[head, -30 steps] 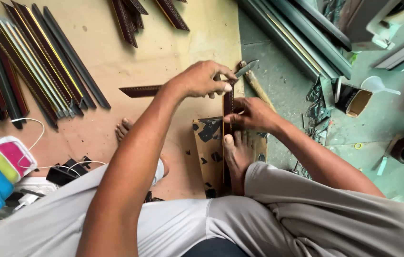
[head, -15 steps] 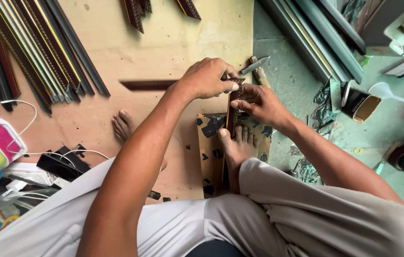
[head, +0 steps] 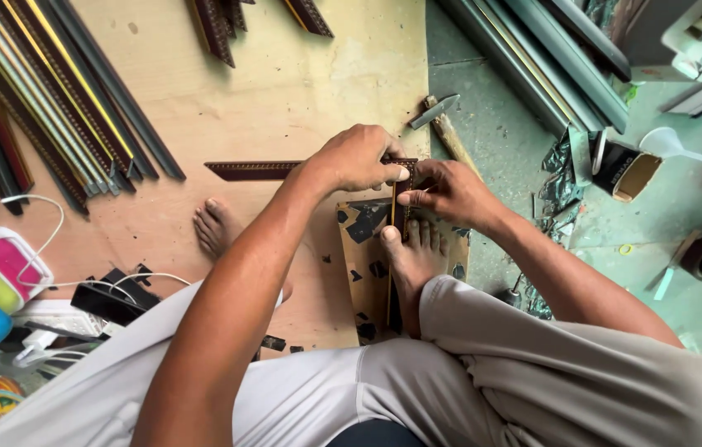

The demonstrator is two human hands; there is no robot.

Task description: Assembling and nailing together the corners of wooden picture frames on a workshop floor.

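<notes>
both hands (head: 404, 174) pinching dark frame corner (head: 401, 184), open cup (head: 628, 170) nearby

- One head-worn view looks steeply down, close over the person's lap and both hands.
- It faces the tan plywood floor sheet (head: 285, 99) ahead.

- Bare plywood floor (head: 285, 99) in the upper middle of the frame gives open passage between the 2 groups of frame strips.
- Stacked moulding strips (head: 53, 108) block the upper left.
- A hammer (head: 442, 124) lies just right of the joined frame corner (head: 400, 170).
- Metal rails (head: 533, 66) and a cup (head: 628, 170) crowd the upper right.
- Cables and chargers (head: 103, 294) clutter the lower left.
</notes>
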